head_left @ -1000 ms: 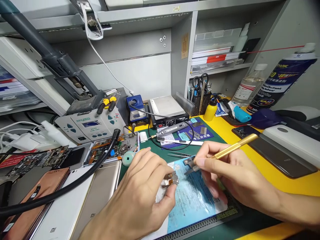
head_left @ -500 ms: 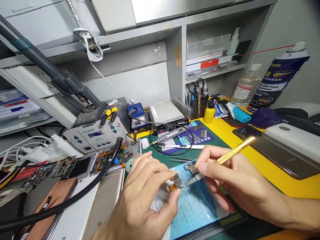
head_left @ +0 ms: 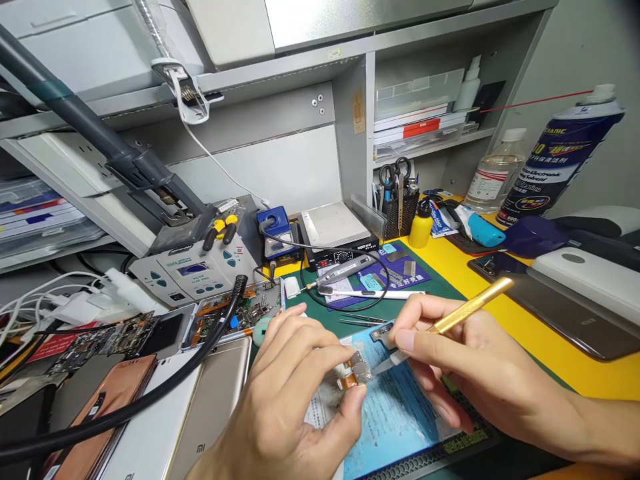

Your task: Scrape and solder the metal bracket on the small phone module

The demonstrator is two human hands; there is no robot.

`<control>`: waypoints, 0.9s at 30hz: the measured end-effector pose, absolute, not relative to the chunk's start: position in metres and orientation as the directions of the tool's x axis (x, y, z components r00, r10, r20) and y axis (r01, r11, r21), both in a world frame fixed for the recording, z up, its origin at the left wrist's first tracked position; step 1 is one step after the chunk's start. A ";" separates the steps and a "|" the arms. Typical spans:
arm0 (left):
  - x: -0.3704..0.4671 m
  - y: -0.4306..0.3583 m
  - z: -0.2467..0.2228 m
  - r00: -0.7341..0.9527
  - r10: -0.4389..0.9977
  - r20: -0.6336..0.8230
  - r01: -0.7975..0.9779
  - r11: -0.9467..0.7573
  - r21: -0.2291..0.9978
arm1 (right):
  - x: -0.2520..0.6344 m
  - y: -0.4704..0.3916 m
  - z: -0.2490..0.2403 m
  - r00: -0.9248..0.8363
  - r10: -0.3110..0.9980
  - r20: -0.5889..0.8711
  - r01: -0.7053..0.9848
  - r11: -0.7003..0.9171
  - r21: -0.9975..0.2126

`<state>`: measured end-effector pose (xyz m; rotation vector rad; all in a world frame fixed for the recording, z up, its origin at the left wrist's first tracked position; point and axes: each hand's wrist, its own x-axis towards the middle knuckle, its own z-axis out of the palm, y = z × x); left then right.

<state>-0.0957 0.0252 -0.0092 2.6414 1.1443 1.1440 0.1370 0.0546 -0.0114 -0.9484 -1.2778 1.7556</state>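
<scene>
My left hand (head_left: 293, 387) pinches a small metal-covered electronic part with an orange flex cable (head_left: 361, 367) between thumb and fingers. In my right hand (head_left: 460, 360) is a craft knife (head_left: 470, 308) with a gold knurled handle, held like a pen. Its blade points left, at the edge of the metal-covered part; whether it touches cannot be made out. A small dark circuit piece (head_left: 382, 332) shows just beyond my right fingertips; I cannot tell if it is held. Below both hands lies a light-blue printed sheet (head_left: 400, 417).
Tweezers (head_left: 367, 321), a white brush (head_left: 370, 293) and a grey pen-like tool (head_left: 345, 270) lie beyond the hands on the green mat (head_left: 300, 310). A thick black hose (head_left: 170, 393) crosses several phones on the left. At right rests a dark phone (head_left: 565, 310).
The knife blade has moved slightly left and closer to the metal-covered part. That part is tilted a little differently in my left fingers. The whole view has shifted slightly.
</scene>
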 end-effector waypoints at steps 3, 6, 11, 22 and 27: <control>-0.096 0.025 -0.009 0.449 0.648 0.615 0.615 -0.723 0.314 | 0.137 0.055 -0.012 -0.447 0.883 -0.139 -0.140 -0.223 -0.965; -0.096 0.025 -0.009 0.450 0.646 0.616 0.614 -0.725 0.312 | 0.137 0.055 -0.013 -0.438 0.888 -0.140 -0.137 -0.220 -0.966; -0.095 0.025 -0.008 0.451 0.646 0.616 0.612 -0.726 0.314 | 0.137 0.055 -0.014 -0.431 0.892 -0.138 -0.145 -0.219 -0.965; -0.097 0.029 -0.001 0.470 0.693 0.547 0.666 -0.685 0.296 | 0.136 0.061 -0.005 -0.299 0.944 -0.136 -0.202 -0.202 -0.958; -0.096 0.030 -0.002 0.460 0.701 0.545 0.670 -0.676 0.305 | 0.134 0.064 -0.005 -0.283 0.942 -0.180 -0.240 -0.251 -0.938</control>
